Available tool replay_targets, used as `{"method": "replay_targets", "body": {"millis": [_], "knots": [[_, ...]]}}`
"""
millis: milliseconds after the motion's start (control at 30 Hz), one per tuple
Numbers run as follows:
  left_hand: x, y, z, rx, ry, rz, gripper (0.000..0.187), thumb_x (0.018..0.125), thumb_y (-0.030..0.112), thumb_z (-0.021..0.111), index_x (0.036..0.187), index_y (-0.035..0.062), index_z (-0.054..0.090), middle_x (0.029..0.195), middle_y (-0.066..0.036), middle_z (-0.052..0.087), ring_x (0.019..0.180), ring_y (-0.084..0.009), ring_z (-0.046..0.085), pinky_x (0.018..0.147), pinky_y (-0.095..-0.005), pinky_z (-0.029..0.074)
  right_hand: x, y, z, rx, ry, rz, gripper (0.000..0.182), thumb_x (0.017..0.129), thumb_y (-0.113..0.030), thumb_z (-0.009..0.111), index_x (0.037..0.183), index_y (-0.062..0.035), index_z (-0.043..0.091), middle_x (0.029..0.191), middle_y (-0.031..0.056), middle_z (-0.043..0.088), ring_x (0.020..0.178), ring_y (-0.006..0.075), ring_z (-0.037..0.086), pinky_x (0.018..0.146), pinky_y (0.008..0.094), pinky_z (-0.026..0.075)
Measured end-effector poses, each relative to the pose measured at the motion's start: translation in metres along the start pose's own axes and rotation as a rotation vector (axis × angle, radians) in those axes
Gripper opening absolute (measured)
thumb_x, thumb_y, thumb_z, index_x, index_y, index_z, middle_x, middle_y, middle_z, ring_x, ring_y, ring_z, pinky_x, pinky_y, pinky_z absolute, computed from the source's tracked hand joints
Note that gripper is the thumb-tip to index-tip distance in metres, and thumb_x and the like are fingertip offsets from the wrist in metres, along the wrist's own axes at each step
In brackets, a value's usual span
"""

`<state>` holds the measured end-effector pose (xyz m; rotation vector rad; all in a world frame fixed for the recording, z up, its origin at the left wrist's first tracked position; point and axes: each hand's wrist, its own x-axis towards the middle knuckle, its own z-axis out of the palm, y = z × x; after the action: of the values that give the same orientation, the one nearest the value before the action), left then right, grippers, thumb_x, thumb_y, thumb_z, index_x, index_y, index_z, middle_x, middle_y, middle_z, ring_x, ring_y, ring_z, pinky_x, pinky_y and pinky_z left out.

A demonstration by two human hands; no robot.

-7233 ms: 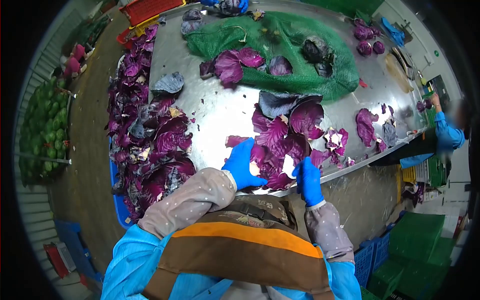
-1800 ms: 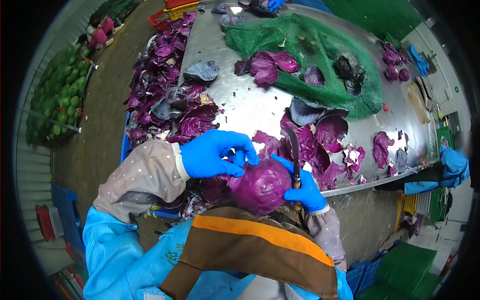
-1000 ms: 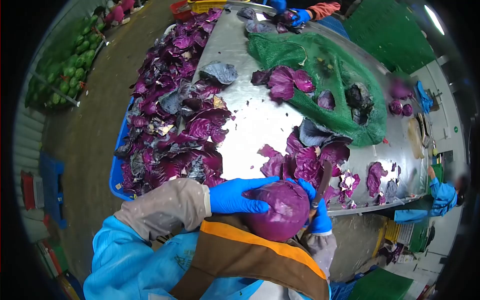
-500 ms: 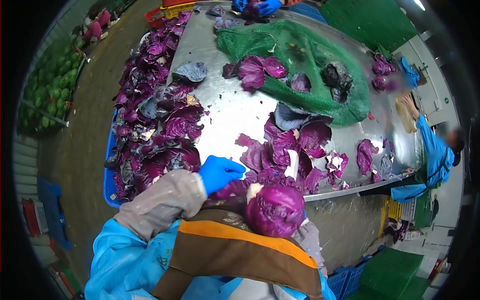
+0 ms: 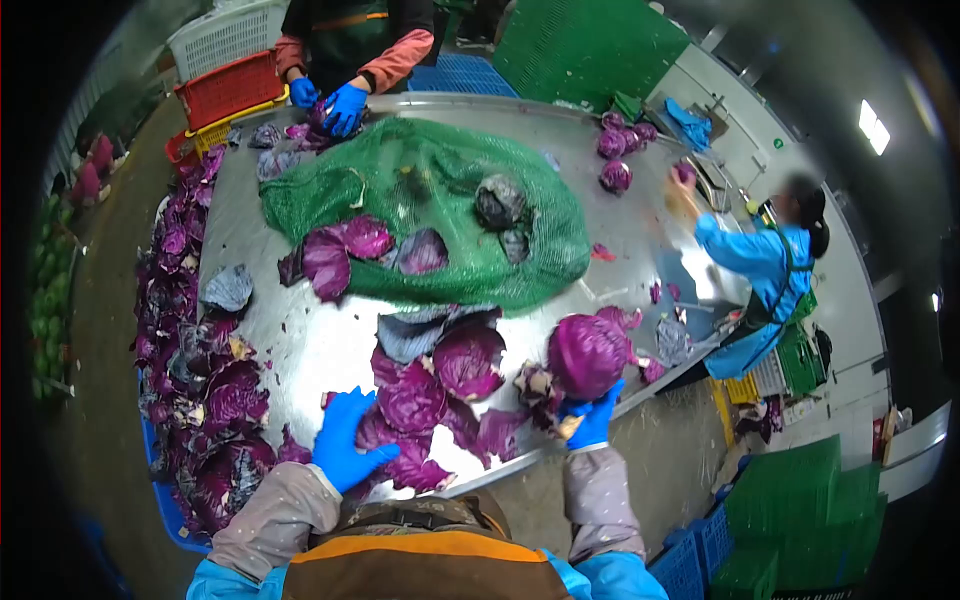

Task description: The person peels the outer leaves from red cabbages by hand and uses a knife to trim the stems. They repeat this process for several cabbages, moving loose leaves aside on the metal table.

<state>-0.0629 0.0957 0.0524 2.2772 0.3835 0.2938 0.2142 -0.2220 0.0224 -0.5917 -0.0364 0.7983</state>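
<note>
My right hand [image 5: 597,415], in a blue glove, grips a trimmed red cabbage [image 5: 588,355] from below, at the table's front right. Beside this cabbage lies a small cluster of torn leaves and pale stem [image 5: 540,388]. My left hand [image 5: 348,440], also gloved in blue, has its thumb spread from its fingers and rests against the left side of a pile of loose purple cabbage leaves [image 5: 412,398]. Some fingertips are hidden by the leaves. A bluish outer leaf [image 5: 430,330] tops the pile.
A green mesh sack [image 5: 450,275] with cabbage pieces covers the middle of the metal table [image 5: 300,350]. Left stands a blue bin [image 5: 163,500] heaped with leaves. A co-worker's gloved hands [image 5: 345,108] handle cabbage at the far edge; another person [image 5: 765,265] works at right near several cabbages.
My right hand has carried the cabbage from near my apron out over the table to the right. My left hand's fingers have spread against the leaves. The camera view has shifted.
</note>
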Motion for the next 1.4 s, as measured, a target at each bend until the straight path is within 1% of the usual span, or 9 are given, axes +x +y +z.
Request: {"method": "replay_targets", "body": {"millis": [167,233,300,400,633,900,967,1100,1400], "knots": [[0.076,0.07,0.041,0.197,-0.286,0.273,0.092,0.069,0.061,0.07,0.145,0.0251,0.034,0.148,-0.017,0.033,0.135,-0.0458,0.027,0.107,-0.06,0.023,0.085,-0.111,-0.062,0.0,0.549,-0.231,0.043,0.079,-0.067,0.059,0.067,-0.0263,0.053,0.047,-0.0071,0.034,0.037,0.0083,0.031,0.034,0.024,0.022],[0.104,0.09,0.08,0.323,-0.385,0.466,0.091,0.073,0.072,0.056,0.148,0.029,0.027,0.154,-0.013,0.023,0.138,-0.045,0.023,0.108,-0.0651,0.014,0.108,-0.136,-0.14,-0.097,-0.066,-0.183,0.04,0.08,-0.064,0.061,0.064,-0.0281,0.05,0.043,-0.0055,0.031,0.034,0.0101,0.029,0.032,0.0276,0.021],[0.122,0.104,0.115,0.354,-0.438,0.502,0.087,0.073,0.073,0.054,0.146,0.0313,0.032,0.155,-0.01,0.022,0.138,-0.0428,0.023,0.108,-0.0661,0.012,0.123,-0.137,-0.112,0.013,0.681,-0.281,0.024,0.085,-0.043,0.064,0.073,-0.0217,0.06,0.051,-0.0029,0.048,0.034,0.0108,0.033,0.032,0.0293,0.025],[0.122,0.064,0.156,0.608,-0.517,0.362,0.082,0.075,0.073,0.052,0.144,0.0349,0.033,0.155,-0.007,0.02,0.14,-0.0426,0.017,0.106,-0.0695,0.007,0.152,-0.117,-0.08,-0.559,0.892,-0.599,0.037,0.08,-0.003,0.066,0.117,-0.0072,0.062,0.1,0.0076,0.065,0.043,0.0129,0.047,0.037,0.024,0.039],[0.064,-0.04,0.065,0.752,-0.276,-0.148,0.079,0.076,0.074,0.049,0.143,0.0346,0.036,0.156,-0.004,0.02,0.141,-0.0462,0.009,0.104,-0.0732,0.0,0.271,-0.102,0.042,-1.95,0.371,-0.734,0.083,0.069,-0.04,0.08,0.134,-0.0015,0.047,0.127,0.0206,0.055,0.106,0.0342,0.06,0.086,0.0442,0.05],[0.068,-0.04,-0.056,0.839,-0.018,-0.653,0.09,0.064,0.036,0.078,0.143,0.0222,0.037,0.155,-0.016,0.015,0.142,-0.0423,0.01,0.11,-0.0632,0.01,0.388,-0.14,0.027,-2.305,0.444,-0.339,0.036,0.077,-0.022,0.066,0.106,-0.0013,0.061,0.09,0.024,0.066,0.087,0.0396,0.066,0.074,0.0505,0.052],[0.099,-0.03,-0.055,0.728,0.117,-0.457,0.082,0.066,0.031,0.076,0.139,0.0186,0.042,0.153,-0.017,0.021,0.139,-0.0435,0.017,0.111,-0.0596,0.015,0.39,-0.155,-0.012,-2.147,0.239,-0.688,0.016,0.076,-0.013,0.059,0.086,-0.0022,0.064,0.062,0.0135,0.061,0.06,0.0305,0.065,0.057,0.0443,0.052],[0.219,0.014,-0.023,0.422,0.297,0.083,0.055,0.075,0.016,0.068,0.128,0.0112,0.052,0.14,-0.017,0.042,0.131,-0.0402,0.036,0.109,-0.0466,0.032,0.27,-0.226,0.04,-0.891,0.006,-0.013,0.005,0.072,-0.006,0.053,0.071,-0.0044,0.057,0.053,0.002,0.049,0.039,0.0129,0.043,0.038,0.028,0.038],[0.442,0.094,0.138,0.415,0.022,0.248,0.076,0.073,0.045,0.072,0.135,0.0109,0.045,0.137,-0.02,0.044,0.125,-0.0395,0.043,0.107,-0.0438,0.034,0.25,-0.263,-0.115,-0.993,0.584,-0.051,0.032,0.069,-0.005,0.075,0.098,-0.0016,0.061,0.07,0.0062,0.057,0.051,0.0151,0.054,0.046,0.0278,0.046]]}}
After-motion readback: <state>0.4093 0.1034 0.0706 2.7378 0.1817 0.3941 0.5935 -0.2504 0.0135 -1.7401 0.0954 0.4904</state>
